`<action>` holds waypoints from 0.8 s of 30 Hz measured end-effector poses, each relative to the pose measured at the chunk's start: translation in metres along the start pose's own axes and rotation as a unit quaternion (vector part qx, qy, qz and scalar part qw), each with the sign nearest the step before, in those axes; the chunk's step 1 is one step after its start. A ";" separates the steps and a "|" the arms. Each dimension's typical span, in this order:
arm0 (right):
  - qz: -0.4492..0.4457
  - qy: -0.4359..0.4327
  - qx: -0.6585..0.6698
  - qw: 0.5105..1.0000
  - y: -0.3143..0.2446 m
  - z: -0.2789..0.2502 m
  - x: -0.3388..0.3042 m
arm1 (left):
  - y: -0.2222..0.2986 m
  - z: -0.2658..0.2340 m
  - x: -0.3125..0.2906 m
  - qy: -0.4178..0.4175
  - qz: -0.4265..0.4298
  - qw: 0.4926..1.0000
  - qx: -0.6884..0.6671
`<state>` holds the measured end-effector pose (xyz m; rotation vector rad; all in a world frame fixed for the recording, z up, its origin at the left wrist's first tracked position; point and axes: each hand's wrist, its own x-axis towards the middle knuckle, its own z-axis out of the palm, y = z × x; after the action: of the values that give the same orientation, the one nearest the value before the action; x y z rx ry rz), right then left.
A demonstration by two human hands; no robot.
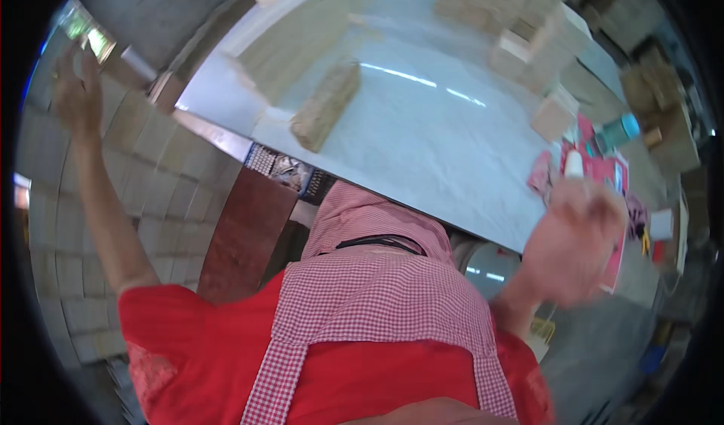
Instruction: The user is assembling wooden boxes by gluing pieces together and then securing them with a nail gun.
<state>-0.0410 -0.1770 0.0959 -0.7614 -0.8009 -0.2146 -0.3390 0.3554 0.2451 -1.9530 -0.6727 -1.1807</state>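
My left hand (79, 97) is raised far out to the left, over rows of stacked pale blocks. Its fingers are stretched up and apart, and nothing shows in them. My right hand (575, 240) is at the table's right end, smeared by motion, so I cannot tell how its fingers are set. Just beyond it, a white bottle-like thing (574, 164) stands out; whether the hand touches it is unclear. A brown, rough-sided block (326, 107) lies on the pale, shiny tabletop (422, 153), left of the middle.
Cream-coloured stacks (290, 48) stand at the table's back left, with more pale stacks (539, 48) at the back right. To the right are a teal-lidded bottle (617, 134), a pink cloth (541, 174) and yellow-handled scissors (645, 241). A tray of small parts (283, 170) sits below the near edge.
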 end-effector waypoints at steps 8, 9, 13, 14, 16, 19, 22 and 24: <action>0.027 0.133 -0.696 0.705 0.166 -0.214 0.043 | 0.346 -0.098 -0.009 -0.374 0.240 0.498 -0.745; 0.010 0.141 -0.735 0.664 0.183 -0.238 0.046 | 0.379 -0.112 0.002 -0.301 0.305 0.440 -0.789; 0.110 0.132 -0.763 0.623 0.227 -0.299 0.055 | 0.431 -0.172 0.052 -0.196 0.416 0.459 -0.760; 0.124 0.133 -0.782 0.597 0.239 -0.305 0.053 | 0.446 -0.173 0.068 -0.201 0.482 0.403 -0.752; 0.126 0.143 -0.822 0.537 0.251 -0.317 0.059 | 0.469 -0.168 0.096 -0.214 0.564 0.316 -0.733; 0.122 0.135 -0.849 0.496 0.272 -0.311 0.055 | 0.481 -0.161 0.082 -0.176 0.522 0.368 -0.749; 0.114 0.182 -0.874 0.435 0.279 -0.303 0.054 | 0.499 -0.139 0.054 -0.113 0.434 0.471 -0.760; 0.151 0.174 -0.864 0.448 0.276 -0.298 0.054 | 0.499 -0.091 0.045 -0.137 0.351 0.565 -0.734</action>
<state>0.2889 -0.1780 -0.1466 -2.6792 0.3447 -0.8865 0.0058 -0.0077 0.1504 -3.1646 1.4967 -0.8028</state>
